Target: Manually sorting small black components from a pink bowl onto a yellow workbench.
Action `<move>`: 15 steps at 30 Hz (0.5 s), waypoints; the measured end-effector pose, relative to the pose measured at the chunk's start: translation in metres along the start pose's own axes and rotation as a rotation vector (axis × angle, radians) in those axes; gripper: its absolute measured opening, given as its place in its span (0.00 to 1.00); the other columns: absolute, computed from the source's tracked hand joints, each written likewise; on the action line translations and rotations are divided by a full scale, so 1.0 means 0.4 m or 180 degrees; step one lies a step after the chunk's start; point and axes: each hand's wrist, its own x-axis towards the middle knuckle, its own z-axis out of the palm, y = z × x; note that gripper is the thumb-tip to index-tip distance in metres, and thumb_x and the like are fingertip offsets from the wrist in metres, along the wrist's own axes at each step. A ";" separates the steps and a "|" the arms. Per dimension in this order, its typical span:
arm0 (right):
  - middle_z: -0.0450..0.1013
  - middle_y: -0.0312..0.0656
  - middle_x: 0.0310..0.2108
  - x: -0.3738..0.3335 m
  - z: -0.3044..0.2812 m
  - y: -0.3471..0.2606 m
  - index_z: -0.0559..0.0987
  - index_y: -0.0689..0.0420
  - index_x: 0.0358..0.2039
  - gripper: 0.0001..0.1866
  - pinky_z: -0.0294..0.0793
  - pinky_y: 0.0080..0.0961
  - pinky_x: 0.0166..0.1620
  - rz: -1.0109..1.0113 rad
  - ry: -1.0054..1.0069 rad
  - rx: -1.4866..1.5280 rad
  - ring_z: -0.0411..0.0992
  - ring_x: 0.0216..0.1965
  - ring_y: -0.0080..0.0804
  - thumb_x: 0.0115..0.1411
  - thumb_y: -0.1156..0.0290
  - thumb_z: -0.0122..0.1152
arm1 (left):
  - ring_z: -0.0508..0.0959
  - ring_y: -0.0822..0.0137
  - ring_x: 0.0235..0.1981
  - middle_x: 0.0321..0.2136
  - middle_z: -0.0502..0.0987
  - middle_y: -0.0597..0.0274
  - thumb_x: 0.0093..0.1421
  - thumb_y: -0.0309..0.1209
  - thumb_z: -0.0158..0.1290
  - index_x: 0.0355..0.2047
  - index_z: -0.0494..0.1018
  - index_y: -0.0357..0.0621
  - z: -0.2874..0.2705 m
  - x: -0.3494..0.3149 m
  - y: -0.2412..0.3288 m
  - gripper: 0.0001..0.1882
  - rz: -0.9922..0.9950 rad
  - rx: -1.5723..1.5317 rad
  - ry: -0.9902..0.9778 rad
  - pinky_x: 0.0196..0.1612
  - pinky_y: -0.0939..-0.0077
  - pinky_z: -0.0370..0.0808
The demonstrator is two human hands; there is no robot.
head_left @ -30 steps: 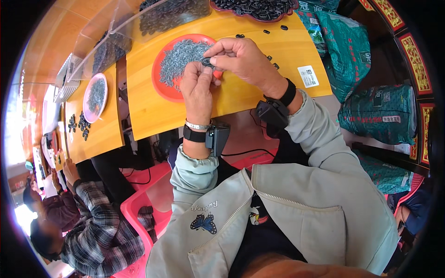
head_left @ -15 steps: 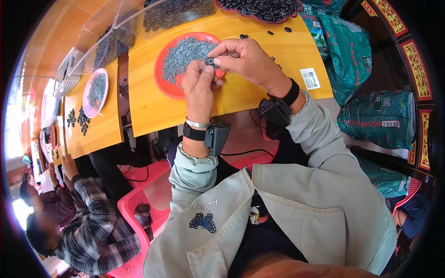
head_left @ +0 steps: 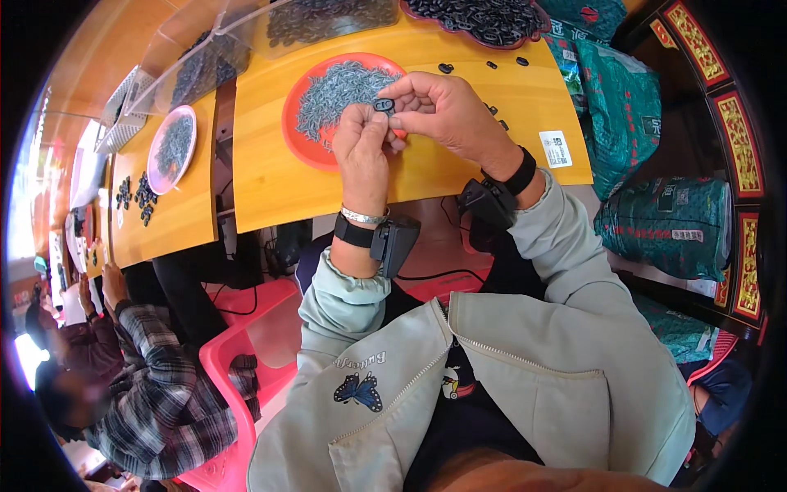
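Note:
A small black oval piece with openings in it is pinched between my two hands, over the near right rim of a red plate. My left hand grips it from below with thumb and fingers. My right hand pinches the same piece from the right, its other fingers curled. In the plate lies a heap of thin grey metal-looking pieces. Whether one of them is also between my fingers is too small to tell.
Loose black pieces lie right of the plate, beyond my right hand. A dark red dish and a clear bin hold more black pieces. Green bags stand at the right. A co-worker in plaid sits at the left.
The view has shifted slightly, so table and plate sit a little differently. Both hands stay together on the black piece, which now shows its oval face more fully.

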 end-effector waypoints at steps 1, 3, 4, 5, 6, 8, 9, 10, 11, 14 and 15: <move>0.69 0.29 0.27 0.000 -0.001 0.001 0.75 0.63 0.40 0.13 0.68 0.10 0.34 0.0009 -0.0003 0.0037 0.67 0.29 0.12 0.53 0.77 0.60 | 0.70 0.72 0.20 0.20 0.70 0.62 0.60 0.26 0.41 0.28 0.64 0.40 -0.003 -0.001 0.002 0.05 -0.0036 0.0134 -0.0050 0.26 0.82 0.68; 0.69 0.29 0.27 0.000 -0.004 0.002 0.75 0.63 0.40 0.13 0.68 0.09 0.34 0.0020 -0.0012 0.0030 0.67 0.29 0.12 0.53 0.77 0.60 | 0.70 0.72 0.20 0.21 0.70 0.62 0.60 0.27 0.41 0.28 0.64 0.40 -0.006 0.001 0.004 0.05 -0.0049 0.0178 -0.0088 0.27 0.82 0.68; 0.68 0.29 0.27 0.000 -0.007 0.002 0.75 0.63 0.40 0.12 0.68 0.09 0.34 0.0031 -0.0016 0.0024 0.67 0.29 0.12 0.53 0.77 0.60 | 0.70 0.72 0.20 0.21 0.70 0.62 0.60 0.27 0.41 0.28 0.64 0.40 -0.007 0.001 0.004 0.05 -0.0063 0.0223 -0.0128 0.27 0.82 0.68; 0.68 0.29 0.27 0.000 -0.011 0.003 0.75 0.63 0.40 0.12 0.68 0.09 0.34 0.0031 -0.0013 0.0023 0.67 0.29 0.12 0.53 0.77 0.60 | 0.70 0.72 0.20 0.21 0.70 0.62 0.60 0.27 0.41 0.28 0.64 0.40 -0.006 0.002 0.003 0.05 -0.0063 0.0222 -0.0132 0.27 0.82 0.68; 0.68 0.29 0.27 0.001 -0.014 0.006 0.75 0.63 0.40 0.12 0.68 0.10 0.34 0.0071 -0.0056 0.0144 0.67 0.29 0.13 0.53 0.77 0.60 | 0.69 0.74 0.20 0.20 0.70 0.63 0.60 0.26 0.42 0.27 0.64 0.39 -0.006 0.004 0.000 0.05 0.0010 0.0164 -0.0154 0.25 0.83 0.67; 0.68 0.29 0.27 -0.001 -0.017 0.007 0.75 0.62 0.39 0.12 0.68 0.10 0.34 0.0114 -0.0091 0.0267 0.68 0.29 0.13 0.53 0.77 0.59 | 0.69 0.75 0.19 0.19 0.69 0.64 0.59 0.25 0.43 0.26 0.64 0.39 -0.007 0.004 -0.002 0.05 0.0076 0.0105 -0.0182 0.23 0.83 0.66; 0.69 0.29 0.27 -0.001 -0.016 0.003 0.75 0.62 0.39 0.12 0.68 0.10 0.34 0.0138 -0.0078 0.0277 0.68 0.29 0.13 0.53 0.77 0.59 | 0.69 0.76 0.19 0.20 0.69 0.64 0.59 0.25 0.44 0.27 0.64 0.39 -0.009 0.004 -0.001 0.04 0.0080 0.0137 -0.0208 0.23 0.83 0.66; 0.69 0.30 0.27 0.000 -0.015 0.000 0.75 0.62 0.39 0.12 0.68 0.11 0.34 0.0163 -0.0065 0.0287 0.68 0.30 0.13 0.52 0.77 0.59 | 0.69 0.76 0.19 0.21 0.69 0.65 0.59 0.24 0.44 0.27 0.64 0.39 -0.010 0.004 0.000 0.04 0.0082 0.0168 -0.0232 0.24 0.83 0.66; 0.69 0.30 0.27 0.000 -0.014 -0.001 0.75 0.62 0.39 0.12 0.68 0.11 0.34 0.0169 -0.0060 0.0289 0.68 0.30 0.13 0.52 0.77 0.59 | 0.69 0.76 0.19 0.21 0.69 0.65 0.59 0.24 0.44 0.27 0.64 0.39 -0.010 0.004 0.000 0.04 0.0074 0.0167 -0.0234 0.24 0.83 0.66; 0.70 0.31 0.27 -0.003 -0.018 -0.012 0.75 0.63 0.40 0.13 0.69 0.12 0.34 0.0153 -0.0062 0.0312 0.69 0.29 0.14 0.53 0.76 0.59 | 0.69 0.76 0.20 0.22 0.69 0.65 0.58 0.22 0.45 0.29 0.64 0.39 0.004 0.000 0.011 0.01 0.0246 0.0024 -0.0218 0.25 0.83 0.67; 0.71 0.32 0.27 -0.002 -0.018 -0.012 0.75 0.62 0.40 0.12 0.69 0.12 0.34 0.0209 -0.0051 0.0373 0.70 0.28 0.16 0.53 0.76 0.58 | 0.69 0.77 0.21 0.23 0.69 0.65 0.57 0.21 0.45 0.31 0.64 0.38 0.008 0.000 0.016 0.02 0.0338 0.0077 -0.0121 0.26 0.83 0.68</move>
